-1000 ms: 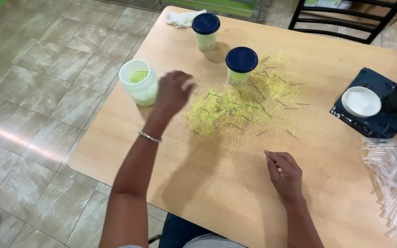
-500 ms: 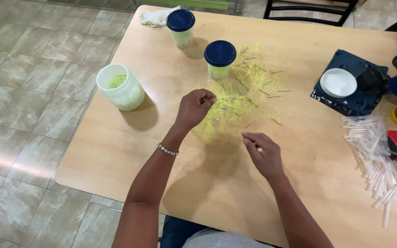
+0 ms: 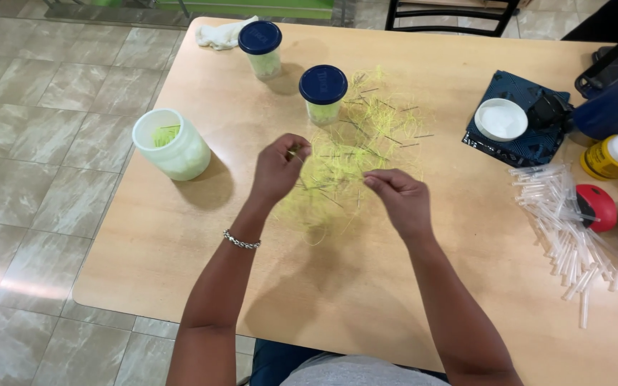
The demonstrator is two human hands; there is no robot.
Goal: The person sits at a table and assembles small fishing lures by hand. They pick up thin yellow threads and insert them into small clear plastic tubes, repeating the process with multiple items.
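Observation:
A loose pile of yellow-green threads and thin dark sticks point(image 3: 355, 146) lies spread on the wooden table point(image 3: 337, 300). My left hand point(image 3: 278, 169) hovers at the pile's left edge, its fingertips pinched on a thin stick with yellow thread. My right hand point(image 3: 400, 200) is at the pile's near edge, fingers pinched together on a fine strand. An open white jar point(image 3: 173, 145) with a few yellow pieces inside stands to the left of my left hand.
Two blue-lidded jars point(image 3: 322, 93) point(image 3: 260, 47) stand behind the pile. A white cloth point(image 3: 223, 34) lies at the far corner. At right are a dark pouch with a white lid point(image 3: 501, 119), several clear tubes point(image 3: 563, 229), a yellow bottle point(image 3: 615, 156) and a red object point(image 3: 598, 207).
My left hand came back from the open white jar to the pile and pinched a stick. My right hand moved up from the bare table to the pile's near edge.

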